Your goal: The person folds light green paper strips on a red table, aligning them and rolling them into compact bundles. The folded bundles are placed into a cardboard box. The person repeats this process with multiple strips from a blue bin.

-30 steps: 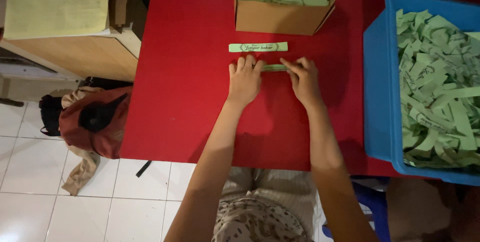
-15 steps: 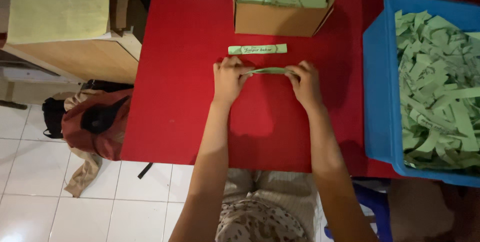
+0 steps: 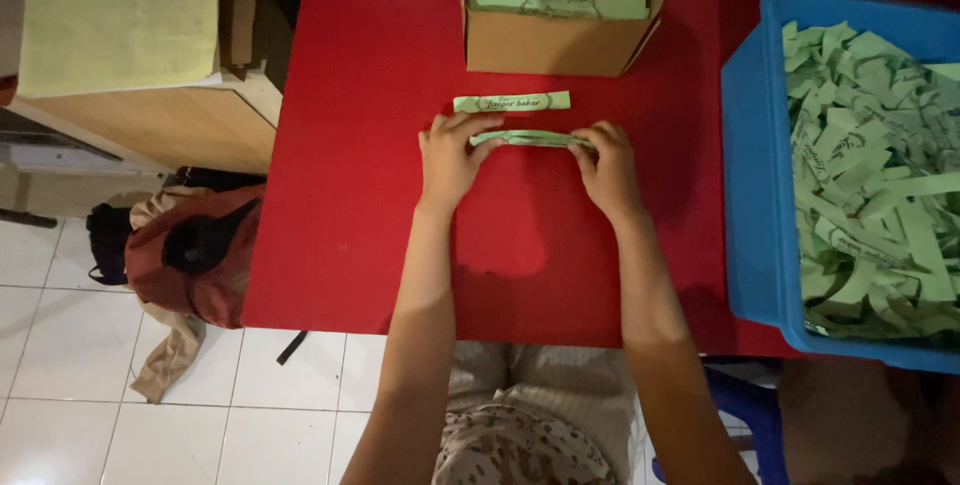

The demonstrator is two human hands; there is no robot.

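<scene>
Left hand (image 3: pixel 452 157) slid outward, both hands pinching one green strip (image 3: pixel 530 139), right hand (image 3: pixel 606 167), second strip (image 3: pixel 512 102) beside.

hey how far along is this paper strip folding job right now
Done: a cardboard box holds neat rows of folded green strips, and one finished strip lies flat on the red table. In hand: the left hand and right hand pinch the ends of another green strip. Left: the blue bin holds a large heap of loose strips, so much appears to remain.
</scene>
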